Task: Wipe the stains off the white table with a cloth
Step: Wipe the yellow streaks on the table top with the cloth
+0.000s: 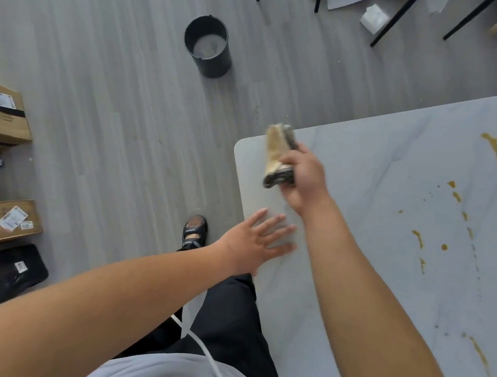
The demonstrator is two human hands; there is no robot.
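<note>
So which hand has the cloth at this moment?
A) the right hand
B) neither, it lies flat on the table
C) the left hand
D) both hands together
A: the right hand grips the cloth near the corner of the table, while the left hand is spread open with straight fingers and holds nothing.

A white table (389, 174) with faint grey veining filled the right of the view, one rounded corner at its upper left. Yellow-brown stains (495, 146) lay on it as long streaks and small drops, mostly toward the right. A folded cloth (279, 152), tan with dark edges and blurred, was gripped in the right hand (307, 177) over that corner, well apart from the stains.
</note>
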